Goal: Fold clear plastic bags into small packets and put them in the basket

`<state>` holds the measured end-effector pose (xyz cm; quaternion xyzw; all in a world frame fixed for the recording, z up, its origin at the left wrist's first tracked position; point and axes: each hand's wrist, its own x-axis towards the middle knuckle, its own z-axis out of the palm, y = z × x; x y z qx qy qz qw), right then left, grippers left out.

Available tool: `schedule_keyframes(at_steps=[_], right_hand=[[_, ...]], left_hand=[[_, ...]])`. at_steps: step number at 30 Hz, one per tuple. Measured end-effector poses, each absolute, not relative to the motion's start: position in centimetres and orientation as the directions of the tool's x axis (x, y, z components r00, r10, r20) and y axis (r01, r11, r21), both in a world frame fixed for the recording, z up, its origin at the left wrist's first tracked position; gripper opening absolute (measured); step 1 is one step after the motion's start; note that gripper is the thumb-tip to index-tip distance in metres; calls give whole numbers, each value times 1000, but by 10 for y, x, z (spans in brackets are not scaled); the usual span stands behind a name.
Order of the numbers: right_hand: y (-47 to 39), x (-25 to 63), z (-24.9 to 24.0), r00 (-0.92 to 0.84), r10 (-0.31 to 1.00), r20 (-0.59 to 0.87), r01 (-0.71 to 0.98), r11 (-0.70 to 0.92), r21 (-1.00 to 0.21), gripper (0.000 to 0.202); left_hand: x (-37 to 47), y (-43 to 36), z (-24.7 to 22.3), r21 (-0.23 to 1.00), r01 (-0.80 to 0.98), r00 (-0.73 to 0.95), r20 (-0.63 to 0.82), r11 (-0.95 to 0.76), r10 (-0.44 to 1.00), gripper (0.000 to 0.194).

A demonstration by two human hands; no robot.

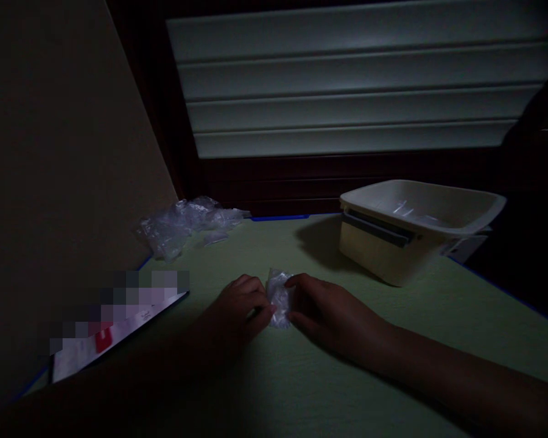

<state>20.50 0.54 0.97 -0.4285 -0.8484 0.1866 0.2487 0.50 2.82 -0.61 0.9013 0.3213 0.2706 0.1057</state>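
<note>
A small clear plastic packet [280,299] lies on the green table [274,371] between my two hands; its contents are too dim to make out. My left hand [246,306] is at the packet's left edge, fingers curled, with thumb and fingertips closed on that edge. On the other side, my right hand [320,309] has its fingers bent and apart, the index fingertip touching the packet's upper right part and the thumb beside its lower right edge.
A heap of clear plastic bags [182,225] rests at the back left. At the right stands a cream plastic bin [379,252] with some clear plastic inside. A partly blurred tablet or screen [132,325] lies at the left. Behind the table is a slatted panel [347,85].
</note>
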Motion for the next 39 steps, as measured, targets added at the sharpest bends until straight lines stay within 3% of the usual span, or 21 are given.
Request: schedule_keyframes(at_steps=[8, 12, 15, 19, 24, 31, 39], right_hand=[[5, 206, 10, -609, 704, 366, 659, 706, -261, 6], [7, 208, 10, -665, 611, 430, 630, 768, -116, 14], [9, 209, 9, -725, 560, 400, 596, 802, -42, 21], [10, 211, 9, -777, 556, 294, 572, 820, -40, 20], [10, 211, 12, -770, 572, 284, 578, 813, -69, 20], [10, 211, 12, -783, 558, 275, 573, 819, -31, 19], [13, 213, 8, -848, 419, 324, 480, 867, 133, 17]], left_hand=[[5, 27, -8, 383, 537, 607, 443, -752, 660, 19], [5, 25, -8, 388, 543, 604, 435, -744, 668, 18], [5, 21, -5, 402, 566, 597, 403, -720, 694, 11], [6, 18, -3, 344, 556, 630, 419, -757, 654, 7], [3, 22, -6, 211, 530, 727, 385, -821, 568, 12], [5, 17, -2, 189, 570, 725, 343, -800, 597, 16], [5, 18, -5, 228, 539, 709, 397, -811, 583, 16]])
